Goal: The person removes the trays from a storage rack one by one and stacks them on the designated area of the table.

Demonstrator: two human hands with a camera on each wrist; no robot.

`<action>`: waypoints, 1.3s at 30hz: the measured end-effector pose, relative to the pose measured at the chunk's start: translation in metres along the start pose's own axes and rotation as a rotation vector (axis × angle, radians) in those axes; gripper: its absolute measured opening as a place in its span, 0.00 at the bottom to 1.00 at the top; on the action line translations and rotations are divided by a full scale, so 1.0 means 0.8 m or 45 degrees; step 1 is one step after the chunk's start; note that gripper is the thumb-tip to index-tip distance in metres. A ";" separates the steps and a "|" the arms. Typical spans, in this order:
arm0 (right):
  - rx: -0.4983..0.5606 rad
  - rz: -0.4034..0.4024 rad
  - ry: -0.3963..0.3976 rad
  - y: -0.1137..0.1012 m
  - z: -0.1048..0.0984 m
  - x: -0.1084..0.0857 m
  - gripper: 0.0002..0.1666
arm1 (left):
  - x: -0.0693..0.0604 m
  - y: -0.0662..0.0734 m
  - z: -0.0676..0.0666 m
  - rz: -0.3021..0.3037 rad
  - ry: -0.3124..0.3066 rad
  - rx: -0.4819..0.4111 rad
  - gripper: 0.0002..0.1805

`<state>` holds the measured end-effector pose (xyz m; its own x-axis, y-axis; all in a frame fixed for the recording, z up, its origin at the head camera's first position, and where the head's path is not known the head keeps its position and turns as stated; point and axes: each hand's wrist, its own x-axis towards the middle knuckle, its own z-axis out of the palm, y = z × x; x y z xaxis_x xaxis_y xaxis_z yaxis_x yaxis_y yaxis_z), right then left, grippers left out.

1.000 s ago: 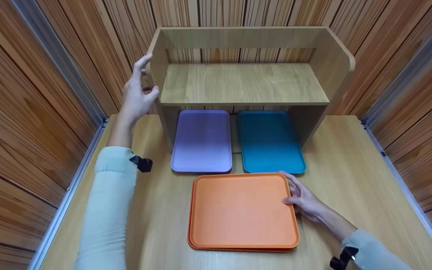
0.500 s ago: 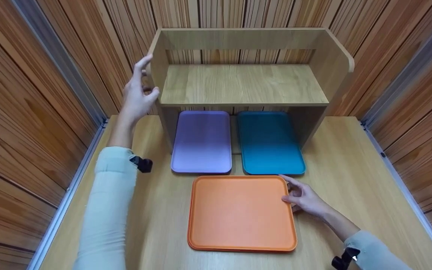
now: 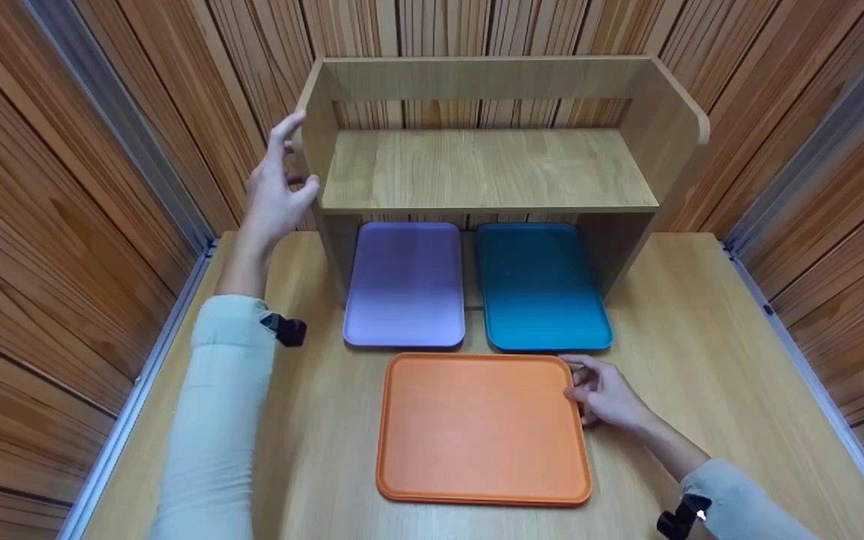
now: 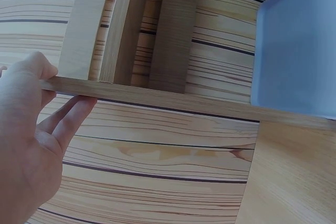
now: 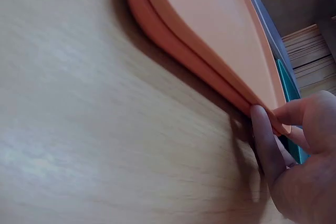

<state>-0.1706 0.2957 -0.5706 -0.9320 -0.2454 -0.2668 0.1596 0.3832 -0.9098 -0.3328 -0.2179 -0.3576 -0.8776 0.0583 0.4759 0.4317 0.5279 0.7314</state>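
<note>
My left hand [image 3: 274, 187] grips the left side panel of a wooden desktop shelf [image 3: 488, 169], thumb on one face and fingers on the other in the left wrist view. My right hand [image 3: 612, 397] pinches the right edge of an orange tray [image 3: 484, 427] near its far corner. A second orange tray [image 5: 157, 38] lies beneath it, its rim showing in the right wrist view. Behind them, side by side under the shelf board and sticking out in front, lie a purple tray [image 3: 404, 289] and a teal tray [image 3: 544, 289].
A wood-coloured table [image 3: 724, 352] carries everything. Wood-patterned walls [image 3: 49, 225] stand at the back and sides, with metal rails [image 3: 139, 382] along the table's edges. The shelf's upper board lies above the back parts of the purple and teal trays.
The upper orange tray has slid slightly left and toward me, with my right hand on it, and now lines up more closely with the lower one. My left hand stays on the shelf.
</note>
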 end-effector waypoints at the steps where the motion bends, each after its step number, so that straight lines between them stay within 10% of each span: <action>1: 0.006 -0.001 0.002 -0.001 0.000 0.000 0.37 | 0.000 0.000 0.000 0.002 0.003 -0.001 0.45; 20: -0.012 0.066 0.025 -0.002 -0.002 -0.004 0.37 | -0.003 0.000 0.001 -0.044 -0.022 -0.017 0.46; 39: -0.140 -0.083 0.135 -0.040 -0.068 -0.008 0.34 | 0.000 -0.001 0.001 0.015 0.007 0.017 0.44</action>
<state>-0.1878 0.3337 -0.5228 -0.9692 -0.1798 -0.1683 0.0667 0.4662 -0.8822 -0.3335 -0.2179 -0.3583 -0.8712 0.0603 0.4873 0.4394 0.5387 0.7188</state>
